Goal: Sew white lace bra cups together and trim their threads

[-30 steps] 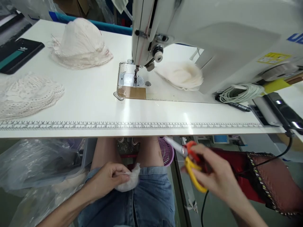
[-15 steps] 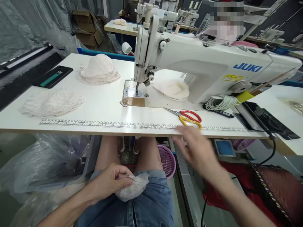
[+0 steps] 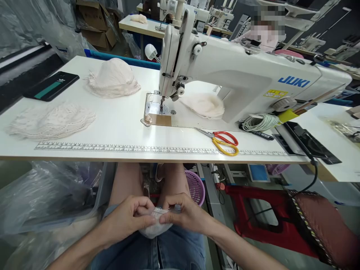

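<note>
My left hand [image 3: 128, 217] and my right hand [image 3: 185, 213] both pinch a small white fabric piece [image 3: 154, 227] in my lap, below the table's front edge. Red and yellow scissors [image 3: 223, 141] lie on the white table [image 3: 112, 123], right of centre, with no hand on them. The white sewing machine [image 3: 239, 75] stands at the back, its needle plate [image 3: 156, 110] left of centre.
Stacks of pale fabric pieces lie at left [image 3: 50, 120], back left [image 3: 112, 78] and under the machine arm [image 3: 204, 105]. A black phone [image 3: 50, 86] lies far left. A coiled white cord [image 3: 258, 122], a purple basket [image 3: 197, 187], plastic bags [image 3: 47, 195] and a red stool [image 3: 281, 213] surround me. Another person sits behind.
My right hand set the scissors on the table, then came down to my lap and took hold of the fabric piece with the left hand.
</note>
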{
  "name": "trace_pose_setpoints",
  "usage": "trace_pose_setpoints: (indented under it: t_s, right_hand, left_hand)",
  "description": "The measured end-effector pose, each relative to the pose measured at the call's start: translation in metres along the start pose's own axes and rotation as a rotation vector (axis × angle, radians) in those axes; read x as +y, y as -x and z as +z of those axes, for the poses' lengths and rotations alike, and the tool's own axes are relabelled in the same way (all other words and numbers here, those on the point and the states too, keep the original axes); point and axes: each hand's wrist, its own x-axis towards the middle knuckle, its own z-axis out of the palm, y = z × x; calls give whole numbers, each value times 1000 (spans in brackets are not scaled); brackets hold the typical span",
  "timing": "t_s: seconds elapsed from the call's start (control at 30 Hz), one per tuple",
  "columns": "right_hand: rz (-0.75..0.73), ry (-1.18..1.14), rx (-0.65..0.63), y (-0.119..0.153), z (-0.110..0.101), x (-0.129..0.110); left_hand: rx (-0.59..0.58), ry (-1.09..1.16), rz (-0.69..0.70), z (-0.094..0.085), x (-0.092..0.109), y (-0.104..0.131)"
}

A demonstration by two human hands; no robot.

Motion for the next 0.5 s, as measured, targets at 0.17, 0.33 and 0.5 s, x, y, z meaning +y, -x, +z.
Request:
trace_pose_setpoints:
  t_s: [0.17,0.33,0.5]
  right_hand:
    - [62,-61,0,-1,-3,-2]
    - [-18,0,82,-9,-4,-2]
    - [24,-44,47,-15,-5,-3]
  left_hand:
    - [-24,-115,12,-6,12,-8]
    - [-33,-158,10,-11,22,-12]
    - [-23,-242,32,-17,21,-15]
